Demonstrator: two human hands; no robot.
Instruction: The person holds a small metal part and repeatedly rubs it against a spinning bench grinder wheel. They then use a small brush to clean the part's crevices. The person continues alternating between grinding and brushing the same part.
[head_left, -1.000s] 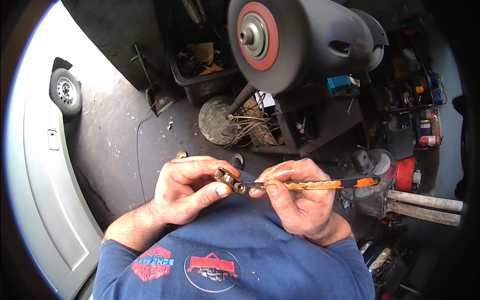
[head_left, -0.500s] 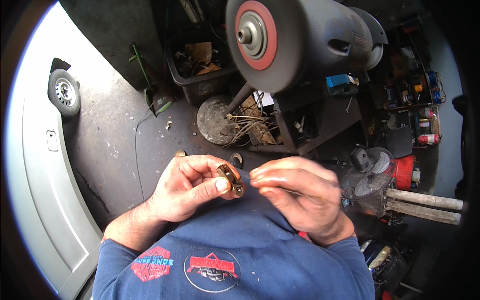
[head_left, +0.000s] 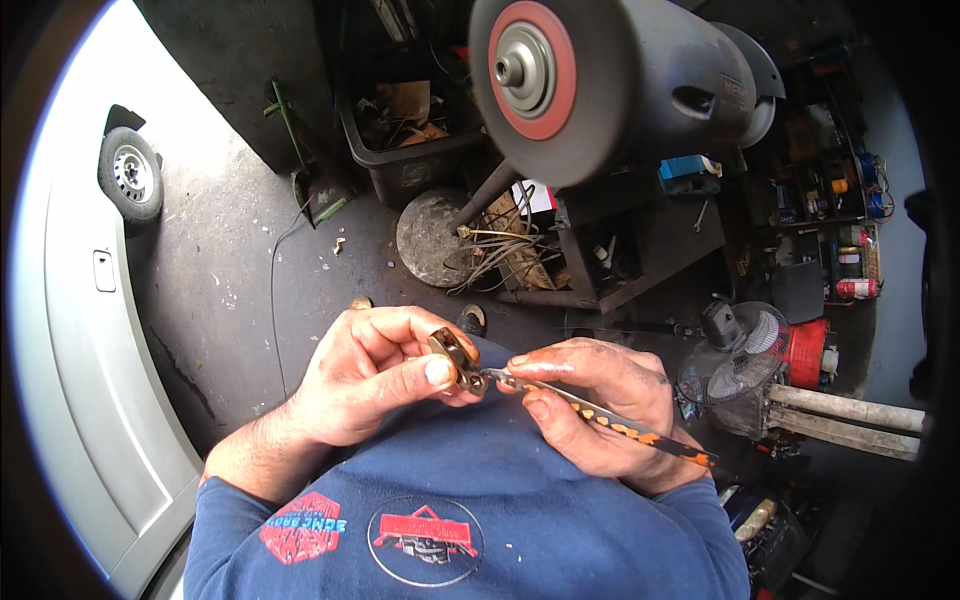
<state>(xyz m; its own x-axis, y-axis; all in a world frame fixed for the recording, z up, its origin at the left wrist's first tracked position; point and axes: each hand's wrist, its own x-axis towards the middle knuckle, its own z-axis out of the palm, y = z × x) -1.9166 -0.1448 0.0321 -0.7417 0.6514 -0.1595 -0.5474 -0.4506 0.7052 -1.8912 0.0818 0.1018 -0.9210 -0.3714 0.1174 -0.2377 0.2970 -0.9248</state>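
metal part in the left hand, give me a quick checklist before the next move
1. Left hand has the metal part: ok, pinched between thumb and fingers.
2. Right hand has the slim orange-and-black tool: ok, held by its handle.
3. Tool tip touching the part: cannot tell; it points at the part's near end, too small to judge.
4. Hands off the grinding wheel: ok, neither touches it.
5. Wheel stopped: cannot tell from a still.
6. Gloves on: not ok, both hands are bare.
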